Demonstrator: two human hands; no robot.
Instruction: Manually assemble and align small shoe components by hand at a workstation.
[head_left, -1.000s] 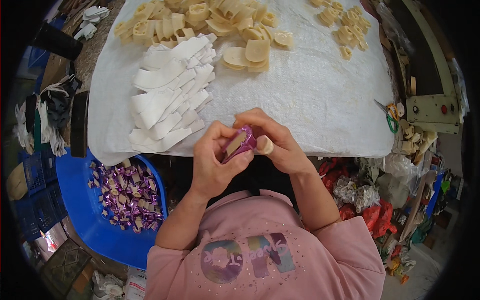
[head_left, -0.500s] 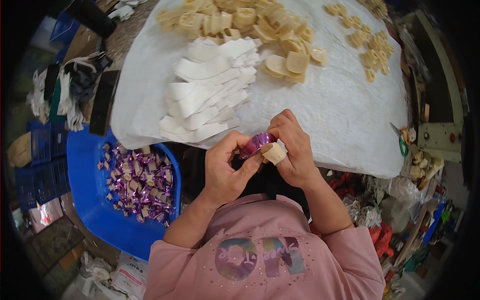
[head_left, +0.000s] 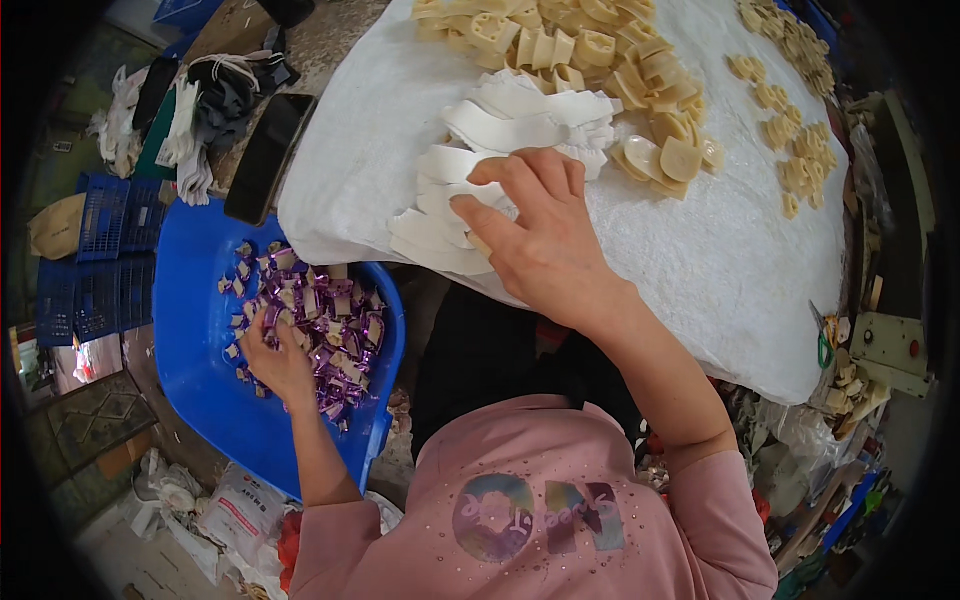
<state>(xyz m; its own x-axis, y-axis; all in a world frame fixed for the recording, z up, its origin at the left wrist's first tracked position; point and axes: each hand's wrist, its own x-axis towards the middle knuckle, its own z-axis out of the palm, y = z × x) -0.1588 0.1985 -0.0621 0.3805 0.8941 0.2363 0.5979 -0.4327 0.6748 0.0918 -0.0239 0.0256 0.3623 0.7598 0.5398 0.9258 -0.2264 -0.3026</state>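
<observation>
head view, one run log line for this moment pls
left hand: in blue tub on purple pieces | right hand: on white strips | tan pieces: on cloth

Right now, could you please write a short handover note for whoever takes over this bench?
Left hand: down in the blue tub, on the purple-wrapped pieces; grip not clear.
Right hand: open, fingers on the white strips stacked on the white cloth.
Bare tan pieces lie heaped at the cloth's far side, more scattered to the right.
Done: a good pile of wrapped pieces in the tub.
Left: many tan pieces unwrapped, many strips unused.
</observation>
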